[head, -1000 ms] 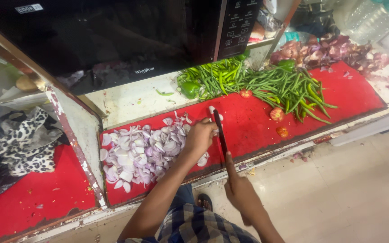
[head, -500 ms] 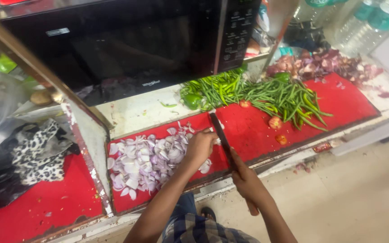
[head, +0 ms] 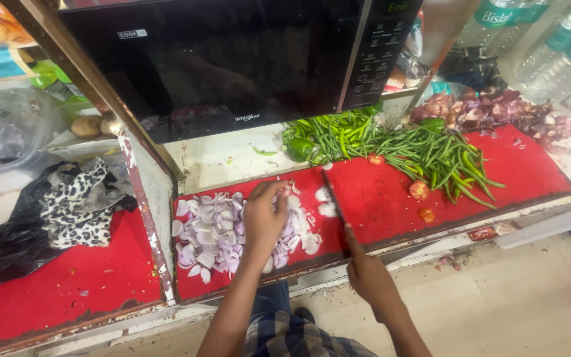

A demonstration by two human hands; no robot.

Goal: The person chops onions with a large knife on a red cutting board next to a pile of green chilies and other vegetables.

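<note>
A heap of chopped purple onion pieces (head: 209, 231) lies on the red counter surface (head: 378, 198). My left hand (head: 264, 218) rests flat on the right side of the heap, fingers spread over the pieces. My right hand (head: 369, 277) grips the handle of a knife (head: 334, 201) whose dark blade points away from me, lying on the red surface just right of the onion. A few loose onion slices (head: 326, 201) sit beside the blade.
A black microwave (head: 246, 59) stands above the counter. Green chillies and a green pepper (head: 424, 149) lie to the right with small red tomatoes (head: 419, 190), and onion peels (head: 497, 109) beyond. A spotted cloth on a black bag (head: 74, 201) sits at the left. Water bottles (head: 556, 46) stand at the far right.
My left hand has slid left from beside the blade onto the onion heap. The knife has shifted slightly right, apart from that hand. The camera has tilted.
</note>
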